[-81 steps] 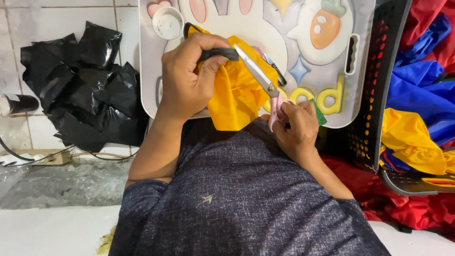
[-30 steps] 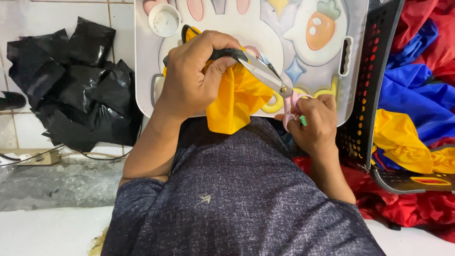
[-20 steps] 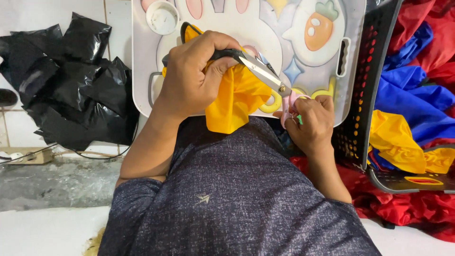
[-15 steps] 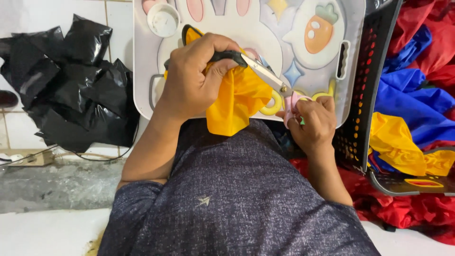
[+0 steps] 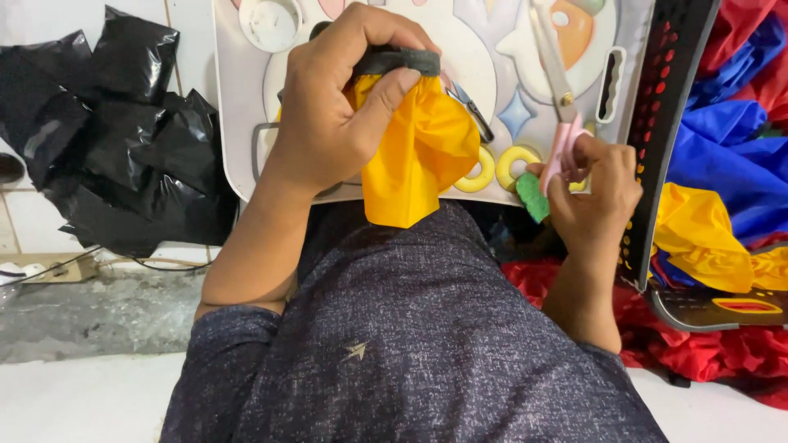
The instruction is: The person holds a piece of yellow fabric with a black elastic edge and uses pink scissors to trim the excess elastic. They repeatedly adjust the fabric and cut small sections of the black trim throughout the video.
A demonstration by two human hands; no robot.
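Across the lap, a grey speckled shirt [image 5: 410,344] fills the lower view, and beyond it lies a white children's tray table [image 5: 238,123] printed with pastel shapes. Off to one side, crumpled black plastic bags [image 5: 107,139] are heaped on the tiled floor; on the other, a black perforated basket [image 5: 665,123] holds blue, red and yellow fabric [image 5: 730,164].

Now the hands. The left hand [image 5: 336,115] is clenched into a tight fist round a gathered bunch of yellow fabric [image 5: 419,156], with a black elastic band [image 5: 398,61] pinched at the top under the thumb and forefinger; the cloth hangs down over the tray's near edge. The right hand [image 5: 595,193] has its fingers curled through the pink handles of a pair of scissors [image 5: 558,90], blades closed or nearly so (hard to tell at this angle) and pointing up and away, well apart from the cloth. A small green scrap [image 5: 532,195] sits against that hand's thumb.

Risks, as I judge them: the left thumb lies right along the band, so a cut brought in close could nick skin. A slackening fist would let the gathers slide out of the band. That raised blade tip could also snag loose fabric as it swings back.
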